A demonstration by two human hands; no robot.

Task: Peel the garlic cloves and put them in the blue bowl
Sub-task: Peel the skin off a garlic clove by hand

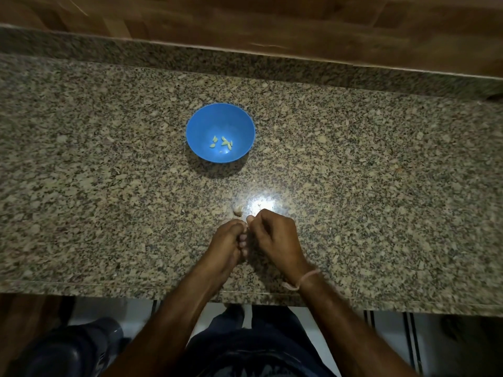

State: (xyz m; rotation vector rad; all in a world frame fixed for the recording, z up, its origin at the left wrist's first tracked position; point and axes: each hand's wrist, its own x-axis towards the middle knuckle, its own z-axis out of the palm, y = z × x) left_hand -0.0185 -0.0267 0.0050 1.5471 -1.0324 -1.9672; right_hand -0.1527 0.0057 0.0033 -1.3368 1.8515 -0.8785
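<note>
Granite table (109,186) is carrying the bowl (190,126), with peeled cloves (223,144) lying inside. Nearer the person than the bowl, left hand (228,240) and right hand (275,235) are meeting, each grip pinching a mostly hidden clove (246,226). Steadying left and stripping skin right in small pulls looks best.

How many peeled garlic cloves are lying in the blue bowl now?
About 6 peeled cloves, clustered at the bottom of the blue bowl; overlapping ones may hide more.
</note>
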